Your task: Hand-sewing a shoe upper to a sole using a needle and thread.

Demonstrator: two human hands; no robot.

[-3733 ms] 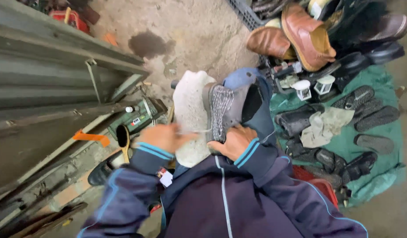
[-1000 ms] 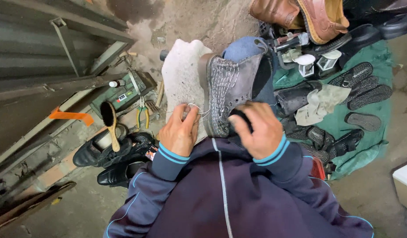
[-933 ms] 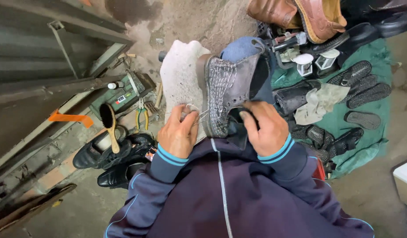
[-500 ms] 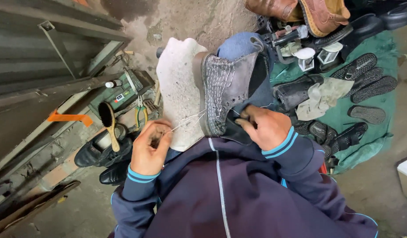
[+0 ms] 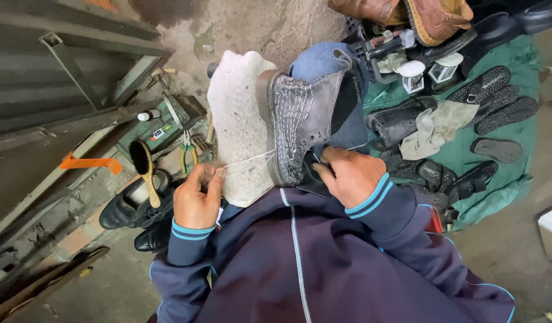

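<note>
A worn grey boot (image 5: 300, 122) lies on its side across my lap, its sole against a pale grey cloth (image 5: 237, 125). My left hand (image 5: 197, 197) is pinched on a white thread (image 5: 249, 160) that runs taut from the boot's sole edge out to the left. My right hand (image 5: 346, 172) is closed on the boot's dark lower edge, thumb pressed near the sole. Both arms wear dark blue sleeves with light blue cuffs.
A brush (image 5: 143, 170), pliers (image 5: 188, 157) and a small green box (image 5: 162, 125) lie at left above black shoes (image 5: 129, 209). A green cloth (image 5: 503, 185) at right holds black soles, shoes and a rag. Brown shoes (image 5: 407, 12) sit at top. Metal shutters (image 5: 49, 78) stand left.
My left hand has drawn away from the boot down and to the left, pulling the white thread out taut. My right hand has stayed on the boot's lower edge.
</note>
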